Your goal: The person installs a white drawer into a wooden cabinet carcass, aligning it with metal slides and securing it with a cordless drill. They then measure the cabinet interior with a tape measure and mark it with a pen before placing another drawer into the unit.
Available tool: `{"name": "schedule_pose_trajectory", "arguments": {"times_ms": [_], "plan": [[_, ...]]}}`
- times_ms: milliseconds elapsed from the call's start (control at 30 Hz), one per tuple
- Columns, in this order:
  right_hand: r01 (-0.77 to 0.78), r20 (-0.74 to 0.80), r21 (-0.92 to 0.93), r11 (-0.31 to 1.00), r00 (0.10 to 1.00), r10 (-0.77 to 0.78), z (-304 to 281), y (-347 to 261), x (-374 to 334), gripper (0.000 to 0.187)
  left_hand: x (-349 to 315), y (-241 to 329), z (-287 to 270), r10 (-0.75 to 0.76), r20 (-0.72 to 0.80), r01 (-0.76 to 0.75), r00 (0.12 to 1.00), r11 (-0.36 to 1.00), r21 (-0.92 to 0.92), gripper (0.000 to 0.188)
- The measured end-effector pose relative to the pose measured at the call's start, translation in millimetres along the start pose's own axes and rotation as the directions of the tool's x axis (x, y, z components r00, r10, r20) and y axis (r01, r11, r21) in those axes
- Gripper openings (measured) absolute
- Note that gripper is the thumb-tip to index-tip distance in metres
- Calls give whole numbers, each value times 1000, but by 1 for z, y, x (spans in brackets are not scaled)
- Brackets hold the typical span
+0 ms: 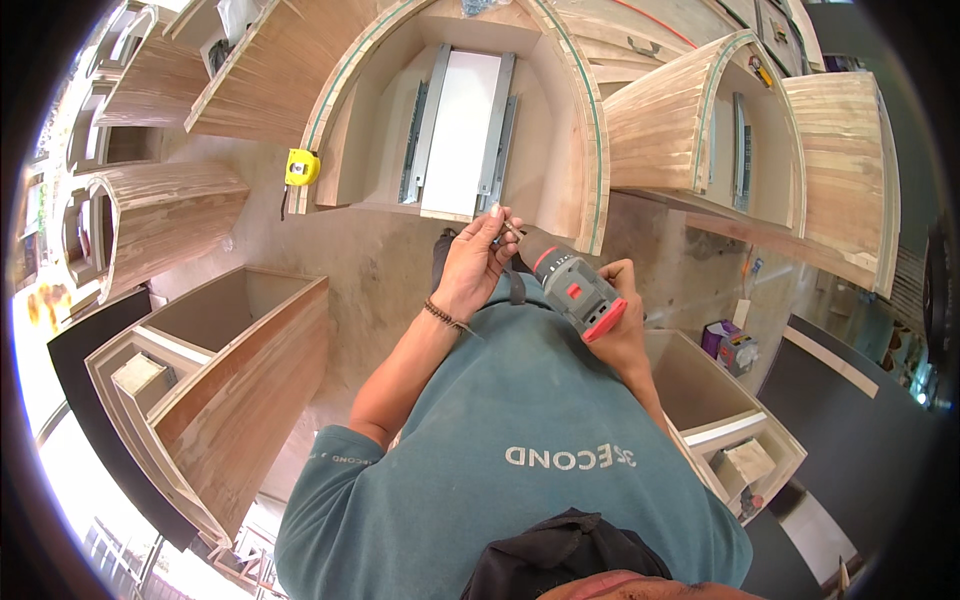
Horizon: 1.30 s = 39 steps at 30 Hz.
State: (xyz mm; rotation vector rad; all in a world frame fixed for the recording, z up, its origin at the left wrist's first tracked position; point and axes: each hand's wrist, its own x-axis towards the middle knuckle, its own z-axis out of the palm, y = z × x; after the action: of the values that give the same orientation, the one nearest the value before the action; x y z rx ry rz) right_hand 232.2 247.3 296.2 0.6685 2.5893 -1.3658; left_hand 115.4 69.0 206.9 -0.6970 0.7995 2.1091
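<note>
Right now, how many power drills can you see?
1: the grey-and-red power drill, in the right hand, its front end by the left hand. Others may be hidden.

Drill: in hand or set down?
In hand: the right hand holds the drill near its red end, its nose pointing toward the left hand's fingertips.

Bare wood, grey metal, matt cloth

The curved cabinet point(593, 120) has streaky, unpainted wood outside and a smooth, matt beige lining. Its slide rails point(437, 120) are grey metal with a dull sheen, flanking a smooth white panel point(460, 130). The drill point(575, 290) is mostly matt grey plastic with red plastic parts. The tape measure point(302, 167) looks like shiny yellow plastic; the shirt point(540, 380) is matt woven or knitted cloth.
</note>
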Motion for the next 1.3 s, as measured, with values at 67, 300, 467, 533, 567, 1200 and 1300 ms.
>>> {"name": "schedule_pose_trajectory", "arguments": {"times_ms": [67, 300, 467, 533, 567, 1200, 1300], "plan": [[69, -35, 104, 992, 997, -66, 3, 4, 1, 56, 1, 1, 5, 6, -4, -6, 1000, 1000, 10, 20], [212, -43, 193, 958, 977, -208, 3, 22, 18, 70, 13, -4, 20, -36, -19, 38, 999, 993, 112, 23], [92, -28, 225, 970, 996, -88, 3, 21, 17, 69, 25, -7, 19, -96, -27, 100, 995, 982, 159, 23], [50, -36, 215, 975, 998, -43, 8, 17, 16, 70, 33, -7, 16, -128, -50, 136, 990, 969, 205, 23], [42, -57, 215, 976, 998, -31, 12, 17, 16, 70, 37, -6, 16, -135, -38, 140, 990, 955, 261, 29], [-377, -218, 164, 912, 888, 406, 160, 22, 70, 65, 264, 64, -104, 60, 770, -520, 636, -704, 484, 53], [-424, -235, 135, 896, 864, 444, 179, 24, 77, 63, 283, 59, -104, 21, 791, -556, 611, -700, 448, 53]]}}
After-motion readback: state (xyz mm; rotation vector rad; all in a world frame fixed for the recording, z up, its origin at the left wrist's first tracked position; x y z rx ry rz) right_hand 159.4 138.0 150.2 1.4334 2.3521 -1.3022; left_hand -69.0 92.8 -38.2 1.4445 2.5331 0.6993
